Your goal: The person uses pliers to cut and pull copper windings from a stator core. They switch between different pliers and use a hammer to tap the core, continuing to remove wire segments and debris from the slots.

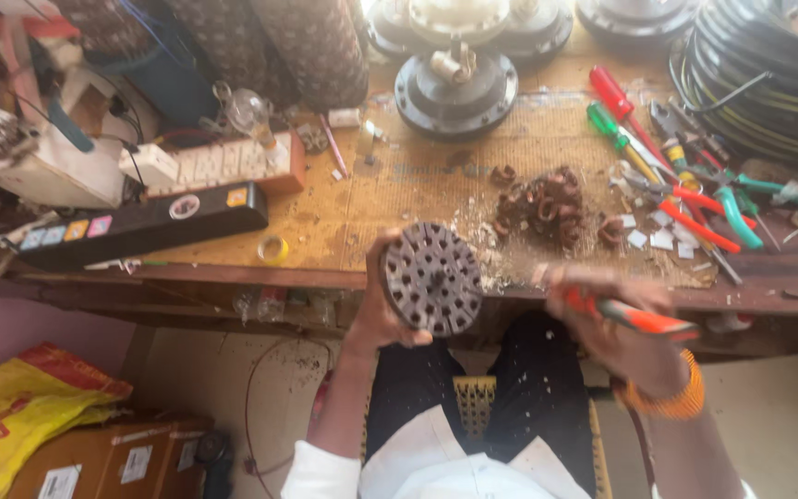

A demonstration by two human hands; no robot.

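Left hand [382, 314], forearm raised from the lap, grasps a round, dark grey slotted metal core [431, 277] from behind, held upright just before the edge of the wooden workbench [344, 212]. Right hand [616, 323], motion-blurred, is clenched around an orange-handled tool [644, 319] beside the core. A pile of copper wire coils [547, 205] lies on the bench. A black bar with coloured square stickers [140, 225] lies at left; a yellow-and-red bag [20, 407] and labelled brown cartons [108, 457] sit below.
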